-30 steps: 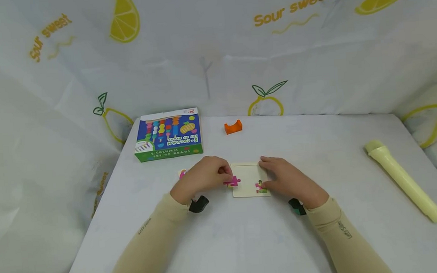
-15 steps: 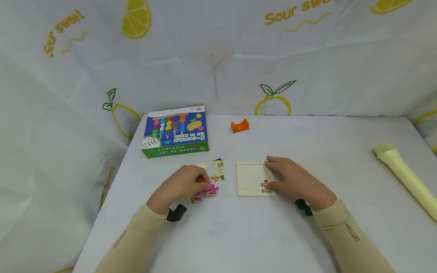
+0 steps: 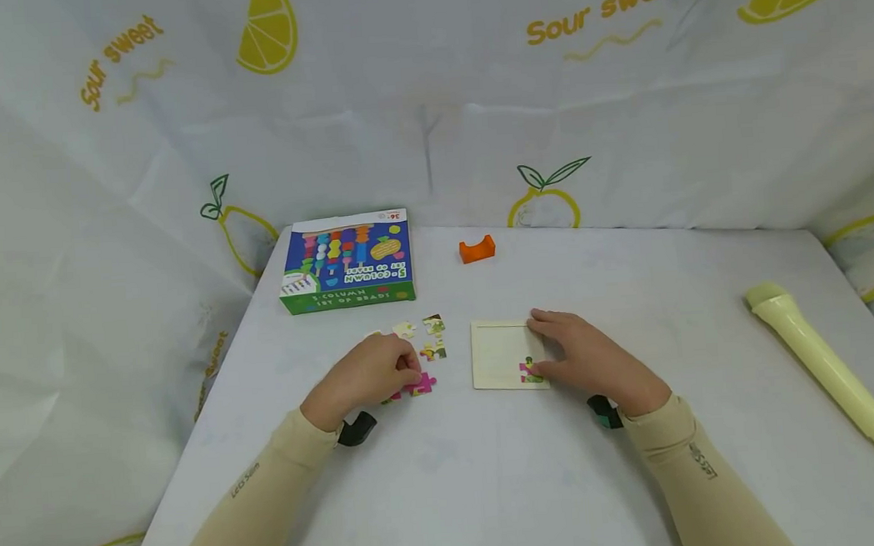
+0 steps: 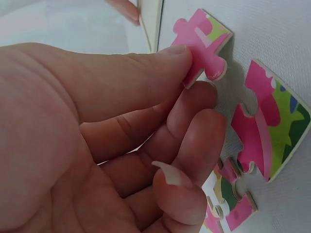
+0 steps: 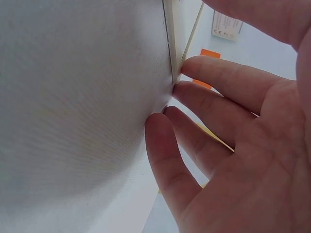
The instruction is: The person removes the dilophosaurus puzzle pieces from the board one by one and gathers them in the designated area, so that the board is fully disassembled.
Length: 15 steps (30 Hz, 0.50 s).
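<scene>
My left hand (image 3: 364, 373) pinches a pink jigsaw piece (image 4: 206, 41) between thumb and fingers, left of the puzzle tray. Below that hand, in the left wrist view, lies a pink and green piece (image 4: 269, 119). Loose pieces (image 3: 433, 351) lie around the left hand, some partly hidden by it. The shallow cream puzzle tray (image 3: 496, 359) holds one pink and green piece (image 3: 527, 370) in its near right corner. My right hand (image 3: 588, 357) rests at the tray's right side, thumb at that piece, fingertips touching the tray's edge (image 5: 171, 41).
A blue and green bead-set box (image 3: 346, 262) stands at the back left. Right of it sits a small orange curved block (image 3: 476, 250). A pale yellow microphone-shaped object (image 3: 826, 366) lies far right. Lemon-print white cloth (image 3: 624, 144) hangs behind the table.
The left hand has drawn back left from the tray's left edge to the loose pieces, pinching a pink piece. The right hand stays at the tray. The head view shifted slightly.
</scene>
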{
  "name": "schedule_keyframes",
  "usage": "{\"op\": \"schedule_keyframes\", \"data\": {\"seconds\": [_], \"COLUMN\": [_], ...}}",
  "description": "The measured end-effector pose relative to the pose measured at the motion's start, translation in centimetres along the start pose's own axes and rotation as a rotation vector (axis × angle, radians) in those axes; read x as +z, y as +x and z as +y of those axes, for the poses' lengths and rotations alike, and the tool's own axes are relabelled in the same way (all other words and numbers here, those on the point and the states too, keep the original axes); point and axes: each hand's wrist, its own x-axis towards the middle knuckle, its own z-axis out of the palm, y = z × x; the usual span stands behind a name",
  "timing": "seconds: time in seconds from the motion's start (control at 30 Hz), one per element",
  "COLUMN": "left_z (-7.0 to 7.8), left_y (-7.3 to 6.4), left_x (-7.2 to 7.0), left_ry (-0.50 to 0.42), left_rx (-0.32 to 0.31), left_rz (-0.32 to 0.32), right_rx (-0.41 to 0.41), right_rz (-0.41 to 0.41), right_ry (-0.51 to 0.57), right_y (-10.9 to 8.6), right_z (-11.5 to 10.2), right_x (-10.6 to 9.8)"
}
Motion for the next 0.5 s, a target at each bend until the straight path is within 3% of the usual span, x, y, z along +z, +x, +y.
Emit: {"op": "schedule_keyframes", "data": {"seconds": [0.27, 0.5], "left_z": [0.2, 1.6], "left_y": [0.2, 1.1], "left_x": [-0.3, -1.1], "left_ry": [0.007, 0.025], "left_rx": [-0.011, -0.017], "left_rz": [0.008, 0.075], "right_rx": [0.001, 0.017], "right_rz": [0.004, -0.01], "right_ry": [-0.005, 0.019], "right_y": [-0.2, -0.1], "right_z": [0.1, 0.1], "right_x": [-0.1, 0.0]}}
